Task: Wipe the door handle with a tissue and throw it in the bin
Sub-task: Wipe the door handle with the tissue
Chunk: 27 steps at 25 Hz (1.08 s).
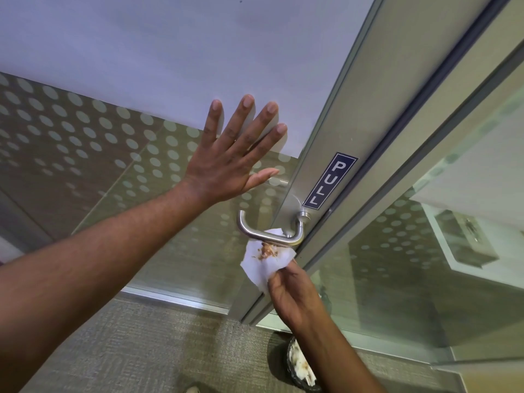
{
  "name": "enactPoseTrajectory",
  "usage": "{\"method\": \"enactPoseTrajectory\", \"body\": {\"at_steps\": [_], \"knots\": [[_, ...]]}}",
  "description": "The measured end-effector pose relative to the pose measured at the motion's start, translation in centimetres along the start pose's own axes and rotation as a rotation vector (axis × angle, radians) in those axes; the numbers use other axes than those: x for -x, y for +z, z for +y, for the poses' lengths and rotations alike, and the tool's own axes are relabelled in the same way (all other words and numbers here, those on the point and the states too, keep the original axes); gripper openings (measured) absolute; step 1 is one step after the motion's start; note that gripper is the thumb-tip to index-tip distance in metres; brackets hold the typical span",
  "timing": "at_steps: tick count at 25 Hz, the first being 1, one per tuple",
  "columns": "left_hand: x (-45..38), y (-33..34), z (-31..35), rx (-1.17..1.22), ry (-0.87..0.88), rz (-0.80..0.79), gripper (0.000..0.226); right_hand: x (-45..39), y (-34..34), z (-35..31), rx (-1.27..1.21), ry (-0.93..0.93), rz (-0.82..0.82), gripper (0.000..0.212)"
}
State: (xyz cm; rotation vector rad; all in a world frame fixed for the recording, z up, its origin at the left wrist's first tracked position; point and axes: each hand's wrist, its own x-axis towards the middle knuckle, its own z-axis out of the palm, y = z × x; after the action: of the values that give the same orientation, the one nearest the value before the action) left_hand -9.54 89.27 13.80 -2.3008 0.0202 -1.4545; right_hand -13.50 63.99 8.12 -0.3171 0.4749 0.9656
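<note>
A brushed-metal lever door handle sticks out from the aluminium stile of a glass door, just below a blue PULL label. My right hand pinches a white tissue that carries a brown smear and touches the underside of the handle. My left hand lies flat with spread fingers against the frosted glass above and left of the handle, holding nothing. On the floor below my right forearm stands a dark bin with stained tissues inside, partly hidden by the arm.
The glass door panel has a frosted band and a dotted pattern. A fixed glass side panel stands to the right of the door frame. Grey carpet covers the floor, and a shoe tip shows at the bottom edge.
</note>
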Motion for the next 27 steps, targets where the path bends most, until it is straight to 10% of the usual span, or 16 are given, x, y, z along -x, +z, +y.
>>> {"method": "enactPoseTrajectory", "body": {"at_steps": [12, 27], "knots": [[-0.1, 0.0, 0.1, 0.000, -0.002, -0.007, 0.094, 0.5, 3.0, -4.5, 0.557, -0.362, 0.224, 0.022], [-0.3, -0.6, 0.1, 0.022, -0.012, -0.045, 0.094, -2.3, 1.3, 2.5, 0.040, -0.042, -0.023, 0.042]]}}
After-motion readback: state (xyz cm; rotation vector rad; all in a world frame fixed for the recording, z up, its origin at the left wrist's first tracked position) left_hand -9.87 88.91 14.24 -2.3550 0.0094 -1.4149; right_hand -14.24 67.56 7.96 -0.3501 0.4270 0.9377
